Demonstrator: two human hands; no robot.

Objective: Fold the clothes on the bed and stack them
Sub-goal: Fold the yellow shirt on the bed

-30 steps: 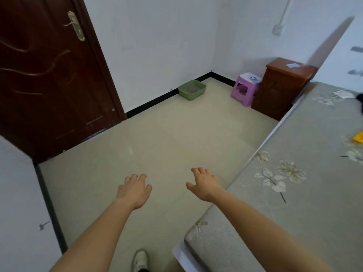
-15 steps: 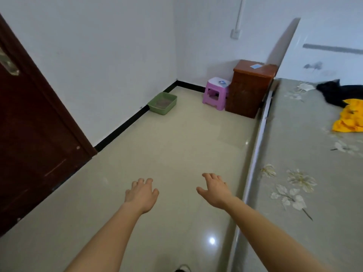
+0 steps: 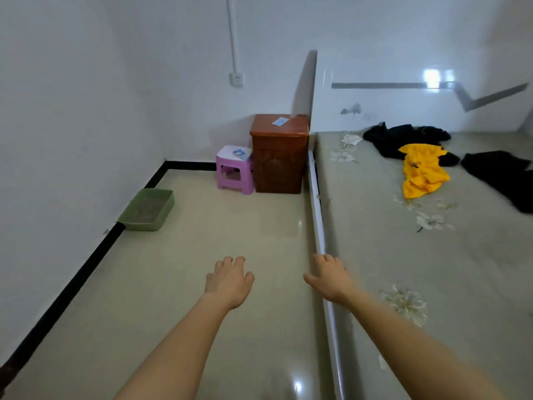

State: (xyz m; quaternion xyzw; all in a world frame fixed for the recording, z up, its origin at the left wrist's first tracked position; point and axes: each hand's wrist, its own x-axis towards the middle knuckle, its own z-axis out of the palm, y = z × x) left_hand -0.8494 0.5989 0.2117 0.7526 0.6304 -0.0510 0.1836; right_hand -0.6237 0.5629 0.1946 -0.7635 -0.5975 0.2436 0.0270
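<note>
Located on the far part of the bed [image 3: 403, 255], close to the white headboard [image 3: 403, 105]: three unfolded garments, not yet stacked. Seen crumpled in the middle of the group: a yellow garment [image 3: 422, 174], its far end lying over a black garment [image 3: 403, 137] spread just in front of the headboard. Seen near the yellow one on the right, cut off by the picture edge: a second black garment [image 3: 501, 180]. Noted beneath all three: a grey-green sheet printed with pale flowers.

Reached forward with both bare arms, palms down, well apart from the clothes and gripping nothing. Found over the floor [image 3: 202, 313], left of the bed: the left hand [image 3: 230, 280], fingers slightly spread and gently curved. Found at the near left edge of the bed: the right hand [image 3: 330, 277], fingers close together and loosely bent, thumb stretched out to the left. Could not tell whether this hand touched the sheet.

Placed against the bed's far left corner: a brown bedside cabinet [image 3: 278, 157] with a small blue-and-white item [image 3: 280, 121] on its top. Placed just beside the cabinet on the left: a pink plastic stool [image 3: 233, 171]. Set nearer and further left, against the left wall: a green plastic tray [image 3: 148, 209]. Mounted on the far wall above the stool: a white socket [image 3: 236, 79] with a conduit running upward.
</note>
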